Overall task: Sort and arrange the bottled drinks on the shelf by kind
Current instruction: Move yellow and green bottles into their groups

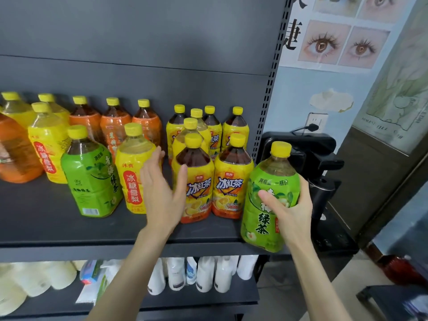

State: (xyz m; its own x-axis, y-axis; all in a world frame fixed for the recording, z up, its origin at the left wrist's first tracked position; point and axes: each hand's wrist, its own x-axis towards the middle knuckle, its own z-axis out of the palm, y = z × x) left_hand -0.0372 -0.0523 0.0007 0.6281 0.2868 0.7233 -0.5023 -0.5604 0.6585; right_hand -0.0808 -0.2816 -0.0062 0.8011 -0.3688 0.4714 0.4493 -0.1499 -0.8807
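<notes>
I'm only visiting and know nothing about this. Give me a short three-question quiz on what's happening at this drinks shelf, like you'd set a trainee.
1. True or false: the right hand grips a green-labelled bottle.
2. The open left hand is between which two front bottles?
A) the yellow pear-drink bottle and an iced-tea bottle
B) two orange bottles
C) two white bottles
3. Fill in: the other green-labelled bottle stands to the ____ of the yellow pear-drink bottle.

Key: 1 true; 2 A; 3 left.
</notes>
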